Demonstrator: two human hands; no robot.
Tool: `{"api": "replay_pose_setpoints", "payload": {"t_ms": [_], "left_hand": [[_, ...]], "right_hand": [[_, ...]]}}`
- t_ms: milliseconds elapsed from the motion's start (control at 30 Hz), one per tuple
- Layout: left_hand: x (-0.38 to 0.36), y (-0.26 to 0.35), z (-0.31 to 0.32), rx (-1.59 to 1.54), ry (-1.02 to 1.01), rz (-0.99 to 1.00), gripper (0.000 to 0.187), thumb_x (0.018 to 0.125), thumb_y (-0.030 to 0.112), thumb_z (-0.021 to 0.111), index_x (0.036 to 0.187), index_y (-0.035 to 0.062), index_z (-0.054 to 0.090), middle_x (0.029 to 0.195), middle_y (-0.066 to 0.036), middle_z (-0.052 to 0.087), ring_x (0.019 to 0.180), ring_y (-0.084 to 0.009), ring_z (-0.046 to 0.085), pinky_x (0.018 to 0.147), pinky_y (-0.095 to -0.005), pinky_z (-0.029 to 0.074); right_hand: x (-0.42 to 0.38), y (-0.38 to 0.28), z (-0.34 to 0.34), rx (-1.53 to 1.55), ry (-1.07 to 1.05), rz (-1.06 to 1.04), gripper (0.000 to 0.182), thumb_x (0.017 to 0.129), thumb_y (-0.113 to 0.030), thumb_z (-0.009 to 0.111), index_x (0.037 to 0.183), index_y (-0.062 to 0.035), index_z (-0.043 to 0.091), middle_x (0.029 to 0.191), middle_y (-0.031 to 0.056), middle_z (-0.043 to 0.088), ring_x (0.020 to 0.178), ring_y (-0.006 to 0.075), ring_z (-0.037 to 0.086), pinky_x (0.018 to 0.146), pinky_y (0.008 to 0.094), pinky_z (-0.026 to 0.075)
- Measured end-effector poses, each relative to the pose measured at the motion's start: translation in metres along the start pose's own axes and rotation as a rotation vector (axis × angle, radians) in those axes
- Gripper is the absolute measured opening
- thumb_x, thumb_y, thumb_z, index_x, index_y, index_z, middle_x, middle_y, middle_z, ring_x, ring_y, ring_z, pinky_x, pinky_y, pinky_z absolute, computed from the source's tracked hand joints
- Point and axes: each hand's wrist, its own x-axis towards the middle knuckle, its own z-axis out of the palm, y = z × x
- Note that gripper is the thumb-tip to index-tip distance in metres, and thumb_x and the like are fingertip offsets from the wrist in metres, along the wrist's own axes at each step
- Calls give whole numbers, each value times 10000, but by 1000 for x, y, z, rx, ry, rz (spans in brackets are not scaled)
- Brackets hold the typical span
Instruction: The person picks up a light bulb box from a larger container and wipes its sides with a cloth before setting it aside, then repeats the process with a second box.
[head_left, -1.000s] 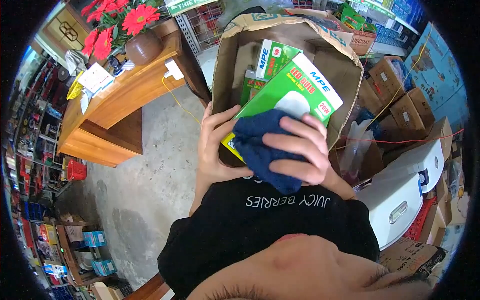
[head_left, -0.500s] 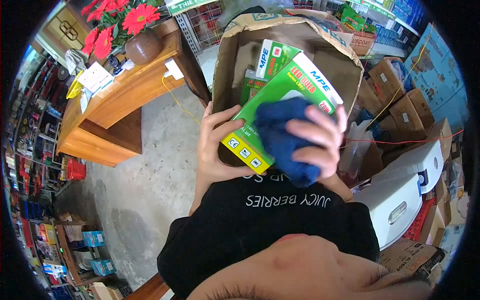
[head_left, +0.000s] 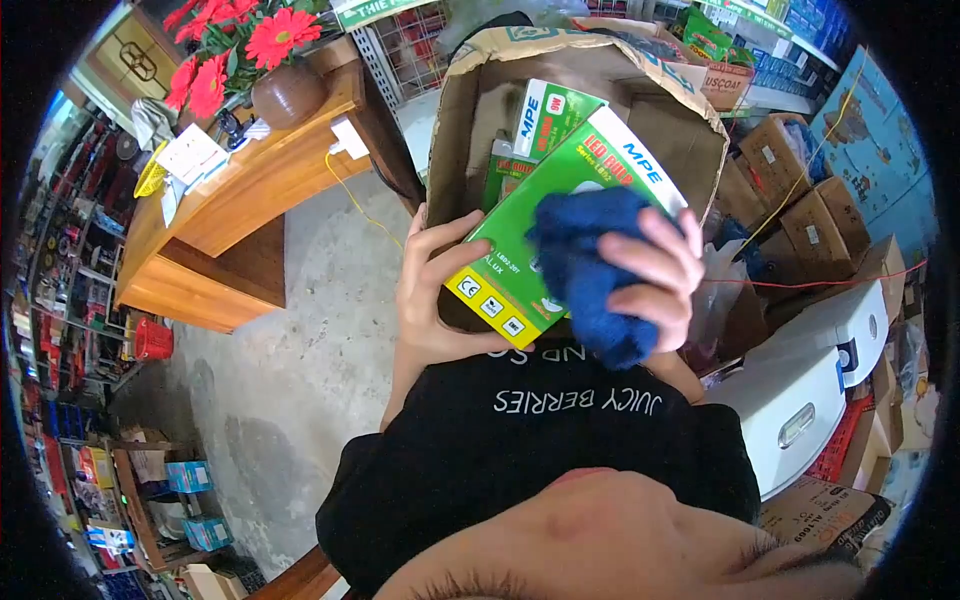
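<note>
A green and white LED bulb box (head_left: 545,195) with a yellow end is tilted in front of me. My left hand (head_left: 436,285) grips its lower left edge, thumb underneath and fingers on the side. My right hand (head_left: 655,275) is closed around a dark blue cloth (head_left: 592,275), which lies against the printed front of the box and covers part of it. Behind, a large open cardboard carton (head_left: 660,125) contains more bulb boxes, among them a green and white one (head_left: 548,118).
To the left stands a wooden desk (head_left: 225,220) with a vase of red flowers (head_left: 290,95). White appliances (head_left: 790,420) and brown cartons (head_left: 820,225) fill the right side. Concrete floor (head_left: 260,400) shows at left, beside crowded shelves (head_left: 60,350).
My right hand and the blue cloth have shifted slightly to the right across the box front, uncovering more print near the yellow end. My left hand keeps its grip.
</note>
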Motion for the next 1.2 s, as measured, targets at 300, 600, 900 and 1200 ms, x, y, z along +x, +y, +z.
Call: {"api": "replay_pose_setpoints", "payload": {"t_ms": [300, 600, 900, 1200], "left_hand": [[5, 8, -3, 56, -35, -19, 845, 423, 351, 898, 1139, 84, 537, 1174, -205, 548, 1113, -339, 537, 1004, -648, 230], [3, 6, -4, 51, -23, -24, 834, 432, 354, 899, 1132, 77, 540, 1172, -209, 546, 1105, -346, 537, 1014, -649, 213], [-3, 4, 0, 11, 46, -24, 865, 404, 390, 907, 1113, 50, 546, 1156, -216, 531, 1080, -350, 541, 1017, -593, 262], [-17, -9, 2, -234, 269, -204, 1128, 376, 626, 823, 1198, -21, 398, 1136, -138, 401, 1074, -241, 455, 951, -379, 361]], "right_hand": [[-5, -1, -2, -198, 105, 204, 315, 793, -209, 688, 916, -127, 410, 1074, 193, 621, 1031, 347, 579, 1015, 515, 303], [2, -11, 3, 72, -147, -29, 155, 800, -270, 626, 930, -194, 590, 1091, 56, 655, 1089, 247, 552, 1033, 443, 298], [-18, 5, 9, 195, 396, 225, 271, 804, -236, 671, 939, -129, 462, 1131, 217, 548, 1022, 353, 558, 911, 485, 441], [4, -11, 10, 184, -66, 79, 258, 754, -218, 686, 915, -140, 501, 1115, 124, 613, 1054, 327, 547, 914, 452, 433]]}}
